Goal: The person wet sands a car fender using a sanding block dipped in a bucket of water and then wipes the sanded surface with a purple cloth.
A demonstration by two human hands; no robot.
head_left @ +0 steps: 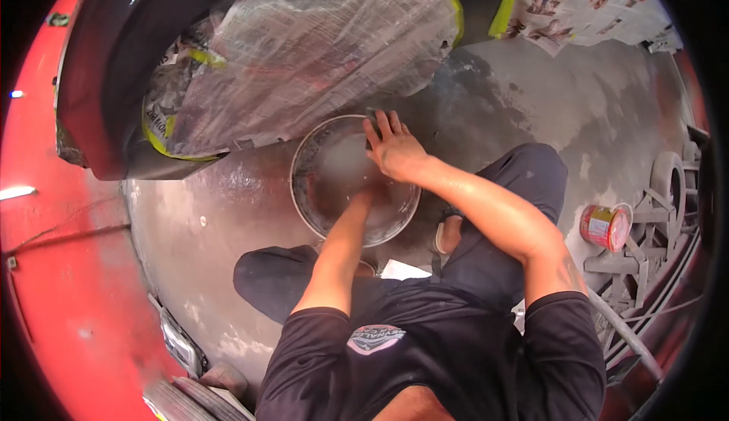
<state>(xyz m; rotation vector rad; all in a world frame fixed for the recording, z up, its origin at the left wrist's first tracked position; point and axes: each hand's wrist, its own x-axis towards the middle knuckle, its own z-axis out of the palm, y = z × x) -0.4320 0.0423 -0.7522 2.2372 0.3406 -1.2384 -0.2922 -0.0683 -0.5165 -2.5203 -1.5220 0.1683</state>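
A round basin [295,182] of murky grey water stands on the floor between my legs. My left hand [370,195] is down in the water; its fingers are hidden, so I cannot tell whether they hold anything. Over the basin's far right rim is my right hand [396,150], palm down, fingers stretched forward. A small dark piece [370,122] shows at its thumb and fingertips, too little of it to name. Just beyond the basin, a dark curved car panel [102,94] carries taped plastic and newspaper masking [319,49], close to my right fingertips.
A red vehicle side [68,284] runs along the left. At the right stand a red bucket [605,227] and a metal frame [645,223] with a wheel [668,182]. More newspaper masking [585,3] hangs at the far right. Wet patches mark the concrete floor [531,110].
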